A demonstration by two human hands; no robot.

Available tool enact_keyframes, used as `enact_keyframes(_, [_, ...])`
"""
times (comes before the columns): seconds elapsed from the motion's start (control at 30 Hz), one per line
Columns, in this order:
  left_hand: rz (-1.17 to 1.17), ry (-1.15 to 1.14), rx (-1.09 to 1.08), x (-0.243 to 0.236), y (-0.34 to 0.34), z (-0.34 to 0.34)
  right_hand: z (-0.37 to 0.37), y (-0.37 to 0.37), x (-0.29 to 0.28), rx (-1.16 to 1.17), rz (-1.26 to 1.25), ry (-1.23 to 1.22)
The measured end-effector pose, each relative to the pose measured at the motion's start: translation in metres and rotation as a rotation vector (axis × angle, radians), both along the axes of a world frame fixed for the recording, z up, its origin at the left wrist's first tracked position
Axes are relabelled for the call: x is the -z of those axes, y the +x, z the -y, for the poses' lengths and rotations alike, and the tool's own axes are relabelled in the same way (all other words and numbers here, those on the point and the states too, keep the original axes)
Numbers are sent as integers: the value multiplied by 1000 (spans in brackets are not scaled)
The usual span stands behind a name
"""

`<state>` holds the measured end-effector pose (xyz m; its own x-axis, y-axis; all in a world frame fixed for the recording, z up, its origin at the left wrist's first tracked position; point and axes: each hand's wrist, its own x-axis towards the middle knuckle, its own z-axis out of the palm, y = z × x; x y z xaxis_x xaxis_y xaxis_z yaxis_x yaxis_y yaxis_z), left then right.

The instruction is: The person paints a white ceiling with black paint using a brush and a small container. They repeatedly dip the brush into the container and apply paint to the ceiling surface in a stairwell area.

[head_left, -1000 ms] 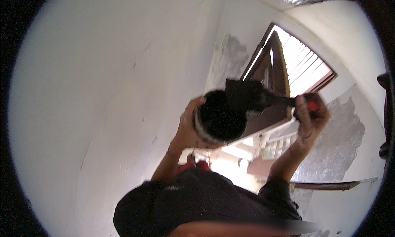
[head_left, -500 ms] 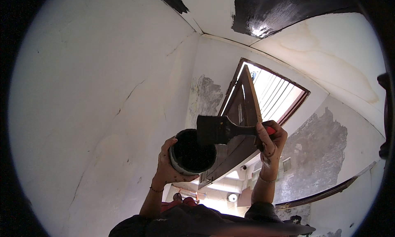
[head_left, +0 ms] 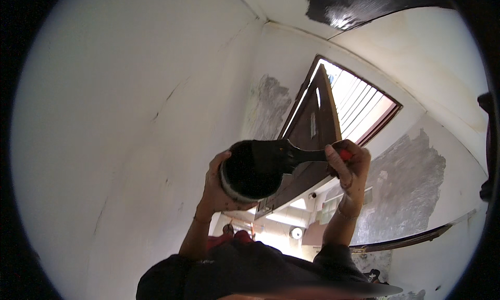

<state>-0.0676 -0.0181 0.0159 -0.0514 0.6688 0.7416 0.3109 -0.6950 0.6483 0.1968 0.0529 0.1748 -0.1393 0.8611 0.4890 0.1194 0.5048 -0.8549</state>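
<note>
My left hand is wrapped round the side of a round paint can, whose inside looks black. The fingers of my right hand close on the handle of a wide paintbrush, which has a red end. The brush lies level, its dark bristles over the can's mouth. Bristles and dark paint blend together, so I cannot tell whether they touch. Dark smudges mark my right hand.
A cracked white wall fills the left side. Black paint covers a patch of the surface at the top. Behind my hands stands a brown door leaf beside a barred opening. Grey patches mark the right wall.
The brush has come over the can's mouth, where before its bristles only overlapped the can's right edge. The view has shifted, so the door and black patch sit higher and further right.
</note>
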Motion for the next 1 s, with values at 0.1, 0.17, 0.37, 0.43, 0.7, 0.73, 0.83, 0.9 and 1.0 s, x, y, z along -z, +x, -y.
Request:
enact_keyframes(0.1, [-50,10,-119,2,5,6,3,4,7,84,-16,10])
enact_keyframes(0.17, [1,2,-112,5,11,6,5,11,9,105,74,27])
enact_keyframes(0.37, [-33,-33,-120,16,20,8,7,26,14,31,89,94])
enact_keyframes(0.43, [-34,6,-129,18,21,6,5,27,15,1,92,66])
enact_keyframes(0.7, [-21,-72,-138,10,26,13,8,29,18,-19,181,161])
enact_keyframes(0.73, [-21,-78,-126,8,28,14,9,29,19,15,185,210])
enact_keyframes(0.83, [-73,-85,-200,3,28,16,9,28,19,-4,214,221])
enact_keyframes(0.9, [-53,-104,-179,3,29,16,9,28,20,-9,211,223])
enact_keyframes(1.0, [-58,-82,-211,3,27,17,9,28,22,-4,208,252])
